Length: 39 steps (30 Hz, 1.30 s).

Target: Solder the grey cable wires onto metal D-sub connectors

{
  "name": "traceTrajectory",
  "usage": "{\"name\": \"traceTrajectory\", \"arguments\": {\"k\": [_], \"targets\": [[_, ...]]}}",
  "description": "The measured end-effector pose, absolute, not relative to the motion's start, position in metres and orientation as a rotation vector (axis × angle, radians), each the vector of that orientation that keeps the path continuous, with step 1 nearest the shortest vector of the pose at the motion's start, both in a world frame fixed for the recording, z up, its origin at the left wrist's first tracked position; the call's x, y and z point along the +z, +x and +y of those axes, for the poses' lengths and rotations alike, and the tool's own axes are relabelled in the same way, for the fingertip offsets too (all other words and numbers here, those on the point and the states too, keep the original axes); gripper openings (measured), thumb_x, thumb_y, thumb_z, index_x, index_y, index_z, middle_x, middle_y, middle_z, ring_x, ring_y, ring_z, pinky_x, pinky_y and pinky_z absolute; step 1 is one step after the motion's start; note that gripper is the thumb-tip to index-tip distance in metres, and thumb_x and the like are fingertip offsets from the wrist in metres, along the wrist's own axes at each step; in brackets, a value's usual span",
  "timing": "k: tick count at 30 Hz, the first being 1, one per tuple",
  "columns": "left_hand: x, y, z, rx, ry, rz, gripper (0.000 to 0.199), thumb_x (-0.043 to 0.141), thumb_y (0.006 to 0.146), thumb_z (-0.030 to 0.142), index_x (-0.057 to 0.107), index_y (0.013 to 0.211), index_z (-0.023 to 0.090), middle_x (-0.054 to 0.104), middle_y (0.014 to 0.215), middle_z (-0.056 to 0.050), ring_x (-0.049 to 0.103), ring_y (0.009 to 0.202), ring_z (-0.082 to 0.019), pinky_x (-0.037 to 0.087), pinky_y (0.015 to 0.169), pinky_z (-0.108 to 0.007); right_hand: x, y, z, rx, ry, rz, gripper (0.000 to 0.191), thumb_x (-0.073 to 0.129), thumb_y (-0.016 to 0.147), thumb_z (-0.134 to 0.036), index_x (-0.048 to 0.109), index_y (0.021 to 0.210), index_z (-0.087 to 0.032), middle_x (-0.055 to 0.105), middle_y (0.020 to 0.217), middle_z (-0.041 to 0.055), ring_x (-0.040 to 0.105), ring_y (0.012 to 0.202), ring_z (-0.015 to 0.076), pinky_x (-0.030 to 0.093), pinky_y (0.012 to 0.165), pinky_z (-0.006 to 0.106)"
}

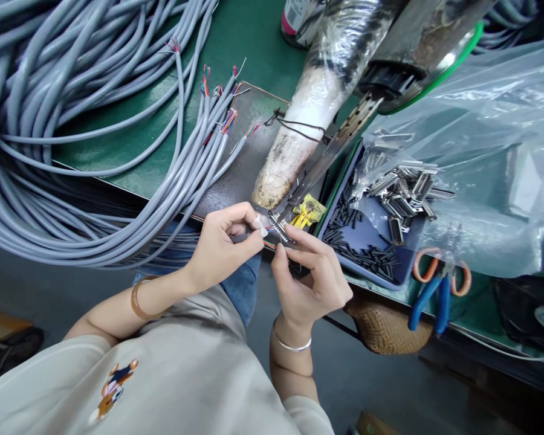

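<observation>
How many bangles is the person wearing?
2: a brown bangle around the left forearm and a silver bangle around the right wrist. Any under the sleeves would be hidden.

Grey cables, green tabletop, blue tray; orange and blue handles; woven-patterned brown seat

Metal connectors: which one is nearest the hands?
The single connector at the fingertips, between the left hand and right hand. It sits apart; the other connectors lie heaped together by the clear plastic bag.
</observation>
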State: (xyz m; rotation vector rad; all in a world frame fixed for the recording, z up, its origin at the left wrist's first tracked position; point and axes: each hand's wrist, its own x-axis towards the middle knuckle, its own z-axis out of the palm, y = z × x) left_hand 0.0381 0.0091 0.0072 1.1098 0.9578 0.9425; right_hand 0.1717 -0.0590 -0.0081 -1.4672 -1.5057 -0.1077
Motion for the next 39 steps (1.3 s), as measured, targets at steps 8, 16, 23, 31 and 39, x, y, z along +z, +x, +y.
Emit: {"name": "traceTrajectory", "arguments": {"k": [8, 16, 23, 31, 39], "targets": [[0.009, 0.031, 0.012, 0.848, 1.109, 0.899, 0.011, 0.076, 0.073, 0.019, 0.065, 0.072, 0.016, 0.066, 0.070, -0.001, 0.055, 0.059, -0.009, 0.045, 0.053, -0.020, -0.009, 0.173, -0.060, 0.117, -1.500, -1.362, 0.014, 0.075, 0.087, -0.013, 0.065, 0.086, -0.023, 0.081, 0.104, 0.0027, 0.079, 0.092, 0.0181, 0.065, 0.078, 0.032], [0.008, 0.036, 0.005, 0.981, 1.178, 0.966, 0.016, 0.074, 0.076, 0.019, 0.058, 0.071, 0.019, 0.063, 0.069, -0.001, 0.058, 0.062, -0.011, 0.044, 0.052, -0.020, -0.009, 0.171, -0.058, -0.007, -1.484, -1.429, 0.019, 0.078, 0.085, -0.012, 0.063, 0.084, -0.023, 0.081, 0.105, 0.0024, 0.078, 0.089, 0.0162, 0.064, 0.076, 0.030], [0.007, 0.038, 0.004, 1.009, 1.267, 1.018, 0.016, 0.071, 0.079, 0.018, 0.057, 0.072, 0.019, 0.060, 0.069, 0.000, 0.050, 0.055, -0.008, 0.038, 0.048, -0.019, -0.010, 0.174, -0.054, -0.069, -1.491, -1.483, 0.017, 0.079, 0.085, -0.013, 0.066, 0.086, -0.024, 0.081, 0.102, 0.0010, 0.078, 0.088, 0.0171, 0.065, 0.074, 0.031], [0.009, 0.039, 0.004, 1.022, 1.287, 1.019, 0.014, 0.070, 0.081, 0.019, 0.058, 0.074, 0.019, 0.061, 0.069, 0.001, 0.048, 0.052, -0.007, 0.036, 0.046, -0.019, -0.006, 0.174, -0.050, -0.086, -1.480, -1.475, 0.017, 0.081, 0.083, -0.013, 0.070, 0.088, -0.025, 0.080, 0.101, -0.0001, 0.078, 0.087, 0.0170, 0.065, 0.076, 0.031], [0.011, 0.038, 0.009, 0.984, 1.189, 0.995, 0.016, 0.071, 0.075, 0.018, 0.056, 0.069, 0.019, 0.063, 0.070, -0.001, 0.057, 0.062, -0.010, 0.044, 0.054, -0.020, -0.009, 0.173, -0.056, -0.199, -1.467, -1.574, 0.019, 0.081, 0.084, -0.014, 0.066, 0.085, -0.025, 0.081, 0.102, 0.0003, 0.078, 0.082, 0.0144, 0.064, 0.071, 0.026]]}}
